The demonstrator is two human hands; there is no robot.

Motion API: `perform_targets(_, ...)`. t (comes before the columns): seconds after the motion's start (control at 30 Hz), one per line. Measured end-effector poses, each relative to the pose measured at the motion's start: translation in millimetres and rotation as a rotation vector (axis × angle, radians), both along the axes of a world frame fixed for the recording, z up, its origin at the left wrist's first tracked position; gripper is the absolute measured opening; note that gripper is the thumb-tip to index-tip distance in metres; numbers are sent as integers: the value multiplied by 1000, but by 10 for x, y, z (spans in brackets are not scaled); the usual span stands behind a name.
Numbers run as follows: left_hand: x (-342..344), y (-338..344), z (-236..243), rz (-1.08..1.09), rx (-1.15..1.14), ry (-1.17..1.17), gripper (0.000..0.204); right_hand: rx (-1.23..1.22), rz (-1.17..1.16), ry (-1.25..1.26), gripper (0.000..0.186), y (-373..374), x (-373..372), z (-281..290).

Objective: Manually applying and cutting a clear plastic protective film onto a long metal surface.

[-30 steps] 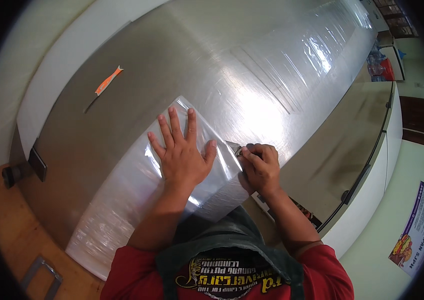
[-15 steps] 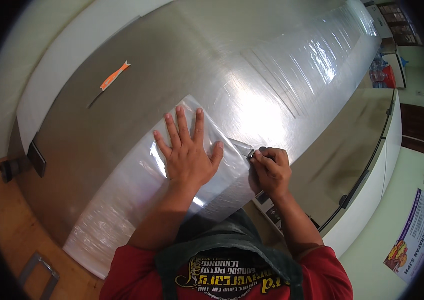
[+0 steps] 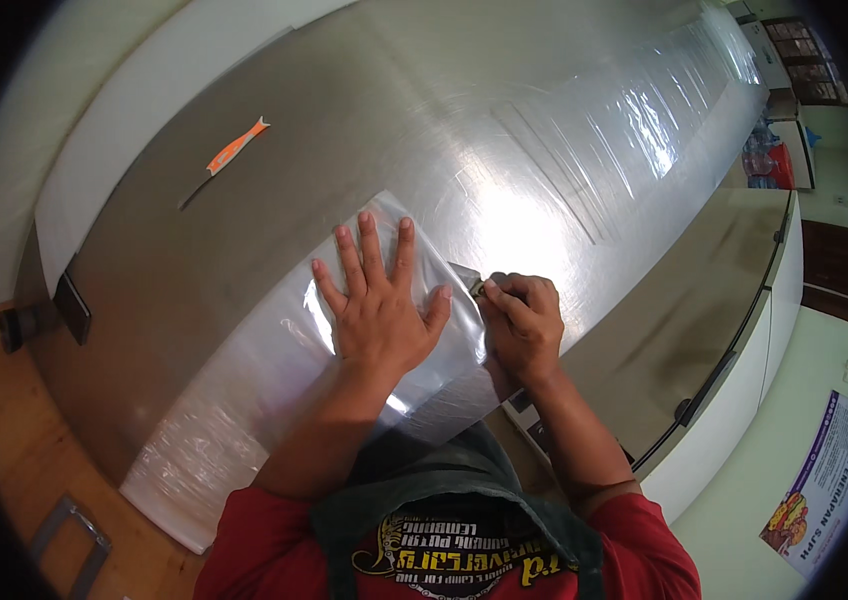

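A bare left hand [image 3: 374, 318] is lying palm down with its fingers fanned wide, pressing on a folded length of clear plastic film [image 3: 234, 410] directly beneath it. The film is running from just beyond the fingertips back under the left forearm to the table's near left side. Just to the right, the right hand [image 3: 527, 325] is curling closed, its thumb and forefinger pinching a small metal-bladed tool [image 3: 464, 275] whose blade is pointing left at the film's right-hand edge; whether the tip is sitting between the layers, the view is not showing clearly. The film's edge is lying right beside the right hand's knuckles.

Around the hands, a brushed-metal tabletop [image 3: 344, 120] is reflecting a bright glare. Farther off to the left, well apart from both hands, an orange-and-white-handled implement [image 3: 237, 147] with a thin dark end is resting on the metal. Toward the far right, another stretch of clear wrap [image 3: 634, 130] is covering the surface in glossy wrinkles.

The person is wearing a red shirt [image 3: 254, 540] under a dark green apron [image 3: 424, 465]. Beyond the table, a white-edged counter [image 3: 684, 320] is standing at right, and a poster [image 3: 829, 475] is hanging on the pale green wall [image 3: 744, 460].
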State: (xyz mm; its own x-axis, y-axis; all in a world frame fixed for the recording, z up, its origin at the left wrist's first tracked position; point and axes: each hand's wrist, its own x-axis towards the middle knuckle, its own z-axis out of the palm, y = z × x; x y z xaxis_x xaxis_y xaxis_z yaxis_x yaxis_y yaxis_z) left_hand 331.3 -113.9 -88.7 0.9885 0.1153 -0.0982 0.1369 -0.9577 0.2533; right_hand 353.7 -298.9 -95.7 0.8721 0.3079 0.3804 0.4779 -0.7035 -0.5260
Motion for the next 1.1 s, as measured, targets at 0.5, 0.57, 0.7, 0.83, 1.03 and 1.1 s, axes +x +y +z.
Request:
perform_targets(0.5, 4, 27, -4, 16, -15, 54, 76, -1, 25, 16, 23, -49, 110, -21)
perform_targets(0.57, 8, 25, -6, 12, -15, 78, 75, -14, 10, 6, 26, -33, 121, -6)
perform_targets(0.7, 8, 18, -5, 19, -36, 54, 75, 13, 26, 21, 23, 183, 205, -29)
perform_targets(0.83, 3, 32, 7, 27, -26, 41, 74, -16, 0, 11, 22, -18, 149, -62)
perform_targets(1.03, 8, 19, -2, 24, -45, 25, 73, 16, 12, -5, 25, 199, 202, -45)
perform_targets(1.1, 6, 23, 30, 25, -53, 23, 75, -6, -3, -6, 26, 167, 184, -57)
